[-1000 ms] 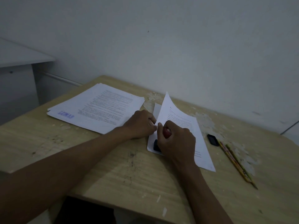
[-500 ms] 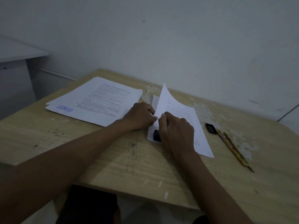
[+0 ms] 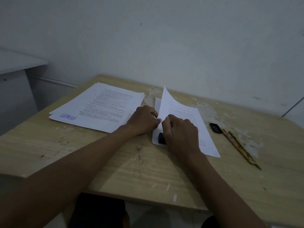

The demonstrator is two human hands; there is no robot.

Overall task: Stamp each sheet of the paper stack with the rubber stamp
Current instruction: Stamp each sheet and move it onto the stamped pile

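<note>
A small pile of printed sheets (image 3: 195,122) lies right of centre on the desk. Its top sheet (image 3: 166,102) curls up at the left edge, pinched there by my left hand (image 3: 144,121). My right hand (image 3: 180,131) is closed over the rubber stamp (image 3: 162,138), whose black base rests on the lower left corner of the sheet beneath. The stamp's handle is hidden inside my fist. To the left lies a thicker stack of sheets (image 3: 105,106), its top page marked with a blue stamp print (image 3: 68,117).
A small black block (image 3: 215,127) and two pencils (image 3: 239,146) lie on the wooden desk (image 3: 131,168) to the right of the pile. A wall stands right behind the desk. White furniture (image 3: 18,63) is at the far left.
Both hands stay at the lifted sheet and the stamp stays on the same corner. The red handle that showed in my right fist is now covered. My view has shifted slightly.
</note>
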